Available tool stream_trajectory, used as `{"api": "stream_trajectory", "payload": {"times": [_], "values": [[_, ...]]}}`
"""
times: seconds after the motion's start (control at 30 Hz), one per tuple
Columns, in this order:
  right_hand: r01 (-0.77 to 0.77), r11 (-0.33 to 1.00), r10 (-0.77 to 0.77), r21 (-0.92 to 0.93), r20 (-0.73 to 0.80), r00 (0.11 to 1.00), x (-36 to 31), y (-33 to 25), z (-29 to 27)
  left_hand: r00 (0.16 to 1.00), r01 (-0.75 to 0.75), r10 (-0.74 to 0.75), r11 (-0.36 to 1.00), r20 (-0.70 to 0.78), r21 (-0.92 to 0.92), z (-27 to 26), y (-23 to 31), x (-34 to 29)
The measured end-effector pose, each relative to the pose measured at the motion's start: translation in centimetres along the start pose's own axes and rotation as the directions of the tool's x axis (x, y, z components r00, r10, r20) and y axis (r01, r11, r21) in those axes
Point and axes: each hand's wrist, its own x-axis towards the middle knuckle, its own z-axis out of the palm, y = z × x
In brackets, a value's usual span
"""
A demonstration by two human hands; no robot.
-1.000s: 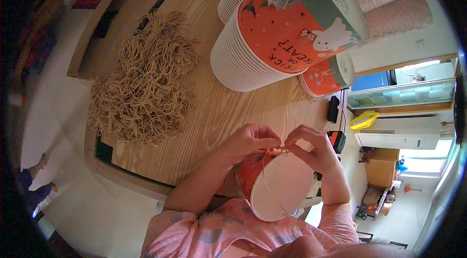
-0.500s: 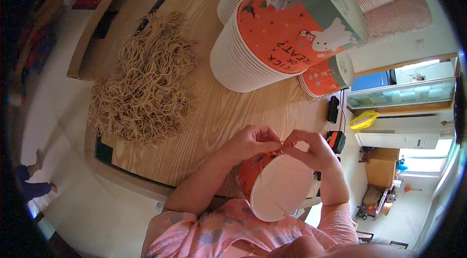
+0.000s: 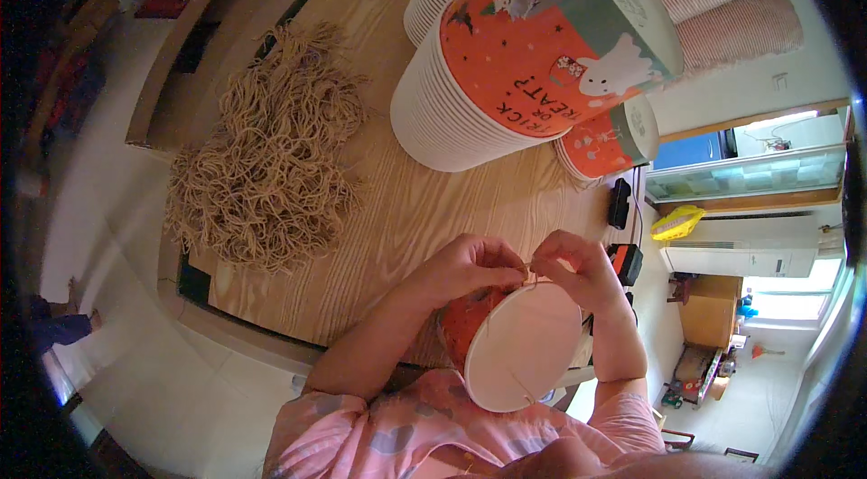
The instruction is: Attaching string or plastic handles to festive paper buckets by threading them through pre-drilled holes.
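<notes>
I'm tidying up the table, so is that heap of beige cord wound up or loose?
Loose: the heap of beige cord lies spread on the wooden table as curling, crossing strands, with no tidy coil showing.

We pinch thin tan twine [image 3: 531,273] between our left hand [image 3: 477,264] and right hand [image 3: 576,267], beside the edge of a round orange-and-white paper bucket [image 3: 526,348].

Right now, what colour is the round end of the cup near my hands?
The cup's round end is white, seen best in the head view.
</notes>
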Motion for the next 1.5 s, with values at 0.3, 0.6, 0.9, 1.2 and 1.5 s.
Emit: {"api": "stream_trajectory", "payload": {"times": [0.3, 0.6, 0.9, 1.2, 1.5], "values": [[0.079, 0.994, -0.078, -0.080, 0.021, 0.997, 0.0, 0.5, 0.3, 0.998, 0.033, -0.032, 0.999, -0.046, 0.034, 0.4, 0.5, 0.0], [0.060, 0.994, -0.068, 0.095, 0.080, 0.994, 0.6, 0.3, 0.0, 0.995, 0.038, -0.032, 0.997, -0.094, 0.069, 0.6, 0.6, -0.2], [0.094, 0.933, -0.078, -0.348, 0.060, 0.995, 0.5, -0.9, 0.4, 0.998, 0.009, -0.004, 0.997, -0.067, 0.070, 0.3, 0.1, 0.1], [0.108, 0.989, -0.096, -0.097, 0.125, 0.988, -0.1, -0.2, 0.3, 0.996, 0.028, -0.025, 0.999, -0.086, 0.039, 0.7, 0.2, -0.3], [0.026, 0.992, -0.017, -0.120, 0.074, 0.997, 1.2, 0.9, 0.0, 0.963, -0.242, 0.260, 0.947, -0.066, 0.210, 0.5, -0.1, 0.2]]}}
